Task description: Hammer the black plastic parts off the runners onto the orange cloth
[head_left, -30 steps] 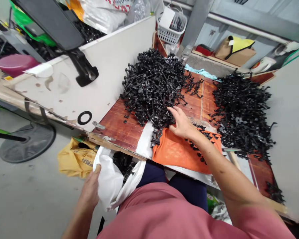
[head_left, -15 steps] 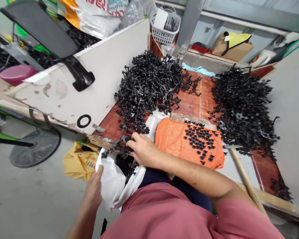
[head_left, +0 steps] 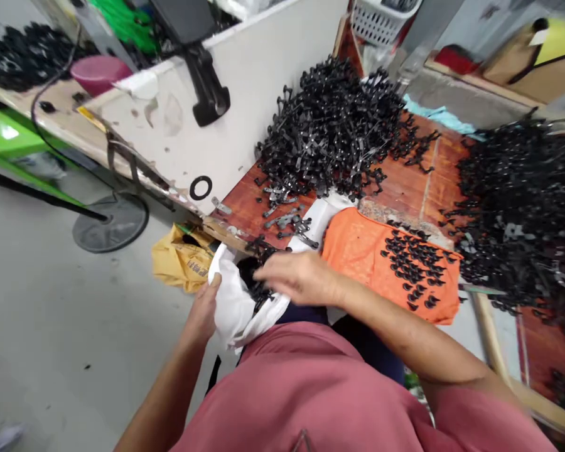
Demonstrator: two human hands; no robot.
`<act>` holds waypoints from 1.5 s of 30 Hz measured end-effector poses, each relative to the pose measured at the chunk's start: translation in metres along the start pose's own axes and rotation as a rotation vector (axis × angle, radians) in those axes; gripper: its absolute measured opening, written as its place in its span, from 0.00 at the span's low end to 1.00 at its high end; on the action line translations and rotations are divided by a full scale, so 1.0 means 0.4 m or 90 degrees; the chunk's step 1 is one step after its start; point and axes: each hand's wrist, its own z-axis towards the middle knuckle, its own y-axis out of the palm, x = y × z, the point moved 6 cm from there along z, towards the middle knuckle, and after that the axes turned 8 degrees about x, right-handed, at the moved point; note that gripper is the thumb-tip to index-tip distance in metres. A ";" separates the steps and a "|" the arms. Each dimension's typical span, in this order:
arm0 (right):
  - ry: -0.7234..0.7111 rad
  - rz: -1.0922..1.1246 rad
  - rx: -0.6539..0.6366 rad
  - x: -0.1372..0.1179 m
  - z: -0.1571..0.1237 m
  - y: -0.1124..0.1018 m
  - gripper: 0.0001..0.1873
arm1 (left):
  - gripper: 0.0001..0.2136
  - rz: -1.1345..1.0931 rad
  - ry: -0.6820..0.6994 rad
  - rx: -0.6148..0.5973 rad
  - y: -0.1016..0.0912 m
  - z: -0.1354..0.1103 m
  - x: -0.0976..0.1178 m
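Note:
My left hand (head_left: pixel 208 307) is closed on the rim of a white bag (head_left: pixel 233 311) and holds its mouth apart below the table's front edge. Small black plastic parts (head_left: pixel 258 292) lie inside the bag. Over the bag's mouth is my right hand (head_left: pixel 304 276), blurred, its fingers stretched out to the left with nothing visible gripped in them. Several black parts (head_left: pixel 262 249) sit at the table edge just beyond its fingertips. A large heap of black plastic parts (head_left: pixel 329 138) lies farther back on the red-brown table (head_left: pixel 405 182).
An orange cloth (head_left: pixel 353 242) with rows of small black pieces (head_left: pixel 414 260) lies right of my hand. Another black heap (head_left: pixel 518 201) stands at the right, near a wooden handle (head_left: pixel 491 336). A white partition (head_left: pixel 258 81) borders the left; a yellow bag (head_left: pixel 181 257) is below.
The view has shifted, so the scene sits farther right and higher. My right hand has moved from the table edge to over the bag's mouth; fewer parts lie at that edge.

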 end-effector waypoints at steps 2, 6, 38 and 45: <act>0.058 -0.013 0.066 0.078 0.054 -0.061 0.20 | 0.21 -0.003 0.009 0.001 0.001 -0.001 0.000; 0.243 -0.161 0.090 0.226 0.120 -0.070 0.31 | 0.21 -0.014 0.012 0.005 0.004 -0.004 -0.006; 0.283 -0.026 -0.035 0.108 -0.307 0.311 0.23 | 0.20 0.035 0.032 0.025 0.007 -0.015 -0.018; 0.246 0.042 -0.003 0.119 -0.343 0.300 0.27 | 0.20 0.019 0.029 0.018 0.008 -0.015 -0.014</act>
